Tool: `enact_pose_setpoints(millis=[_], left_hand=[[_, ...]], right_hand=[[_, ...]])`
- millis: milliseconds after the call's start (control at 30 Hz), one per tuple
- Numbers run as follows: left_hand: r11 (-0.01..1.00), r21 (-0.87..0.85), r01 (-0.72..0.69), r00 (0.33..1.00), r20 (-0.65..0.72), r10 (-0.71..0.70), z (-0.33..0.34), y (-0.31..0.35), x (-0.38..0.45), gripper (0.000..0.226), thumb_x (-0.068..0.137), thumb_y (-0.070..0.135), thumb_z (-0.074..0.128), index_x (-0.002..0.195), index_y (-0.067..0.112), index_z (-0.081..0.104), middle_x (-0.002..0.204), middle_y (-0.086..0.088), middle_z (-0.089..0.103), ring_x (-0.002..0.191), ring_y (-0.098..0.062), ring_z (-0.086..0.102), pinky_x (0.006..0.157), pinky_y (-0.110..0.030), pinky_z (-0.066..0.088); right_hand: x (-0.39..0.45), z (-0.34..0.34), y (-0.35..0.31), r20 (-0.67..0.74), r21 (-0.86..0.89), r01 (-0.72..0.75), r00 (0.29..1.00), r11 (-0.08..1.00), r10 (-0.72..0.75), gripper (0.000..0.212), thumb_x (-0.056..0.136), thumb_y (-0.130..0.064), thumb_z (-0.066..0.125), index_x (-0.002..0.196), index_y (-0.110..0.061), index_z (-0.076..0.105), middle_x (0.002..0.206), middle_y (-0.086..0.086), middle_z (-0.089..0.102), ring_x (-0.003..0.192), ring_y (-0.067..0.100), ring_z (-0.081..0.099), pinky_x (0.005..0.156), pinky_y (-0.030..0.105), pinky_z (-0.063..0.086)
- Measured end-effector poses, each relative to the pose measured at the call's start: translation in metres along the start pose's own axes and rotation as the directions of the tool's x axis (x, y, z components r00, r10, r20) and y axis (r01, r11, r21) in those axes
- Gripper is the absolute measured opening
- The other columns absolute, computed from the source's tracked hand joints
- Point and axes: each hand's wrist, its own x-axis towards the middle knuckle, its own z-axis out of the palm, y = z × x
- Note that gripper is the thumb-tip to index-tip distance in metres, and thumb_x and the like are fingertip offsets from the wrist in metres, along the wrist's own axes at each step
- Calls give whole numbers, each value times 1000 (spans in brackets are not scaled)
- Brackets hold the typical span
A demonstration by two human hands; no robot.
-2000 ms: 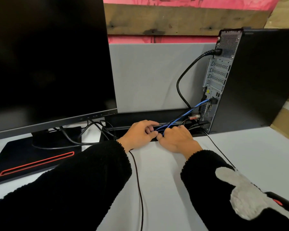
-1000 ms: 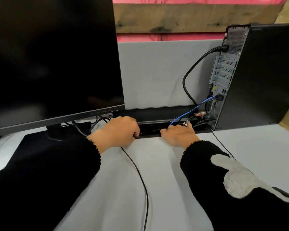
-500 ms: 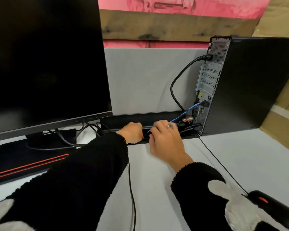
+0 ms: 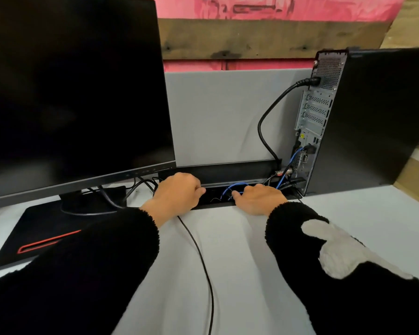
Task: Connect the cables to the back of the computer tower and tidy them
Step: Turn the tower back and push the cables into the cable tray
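Blue cable (image 4: 235, 187) loops betw. both hands' fingers (image 4: 237, 195) at cable slot (image 4: 218, 201).

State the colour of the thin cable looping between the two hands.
Blue cable, seen best in the head view.

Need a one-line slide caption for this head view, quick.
Both hands, left hand and right hand, tuck the blue cable into the desk's cable tray beside the computer tower.
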Motion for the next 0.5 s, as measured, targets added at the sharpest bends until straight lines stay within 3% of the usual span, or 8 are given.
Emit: enact_pose_setpoints(millis=[100,167,233,300,367,433,500], left_hand=[[980,162,115,993,-46,-109,-2,-9,-22,43,101,50,50,120,15,66,120,-7,62,113,-29,59,90,-41,52],[928,280,245,969,-26,-248,4,-14,-32,68,98,58,48,139,5,49,139,-16,52,129,-35,48,107,-45,44],[866,414,283,955,-33,-296,10,-16,-36,86,97,63,41,147,-7,36,147,-26,42,136,-42,39,114,-50,36],[821,525,226,961,19,-277,15,-11,-35,79,103,56,33,144,-11,41,148,-33,41,138,-48,34,116,-53,30],[813,568,128,973,86,-214,20,-2,-35,61,107,40,28,141,-5,51,145,-35,46,139,-51,35,116,-56,28],[829,553,83,977,120,-177,23,6,-38,41,105,25,34,133,8,60,134,-27,58,130,-47,46,111,-53,37],[900,409,154,979,62,-195,17,8,-35,27,106,24,45,123,13,62,119,-17,66,116,-39,57,96,-45,50]], right_hand=[[3,-4,1,59,-11,-29,998,1000,30,71,85,-58,14,128,-24,59,138,8,59,125,36,53,95,48,38],[1,-8,-1,70,1,-23,997,1000,23,66,89,-54,19,130,-24,60,139,8,58,125,35,53,97,47,39],[-7,-10,-3,54,-17,10,998,1000,-9,60,91,-49,21,127,-22,61,136,8,60,120,36,54,95,46,39],[-14,-8,-4,7,-52,39,999,998,-39,45,100,-34,23,121,-21,61,130,9,62,117,38,56,98,49,38],[-17,-2,-5,-90,-30,34,995,999,-37,34,105,-22,25,109,-20,59,121,9,65,118,38,58,108,52,37],[-17,3,-4,-131,0,14,991,1000,-14,34,106,-24,24,94,-19,55,112,7,68,116,34,59,111,50,36],[-16,4,-5,-200,24,28,979,999,-22,38,107,-29,24,86,-18,54,104,6,66,114,30,59,112,46,35]])
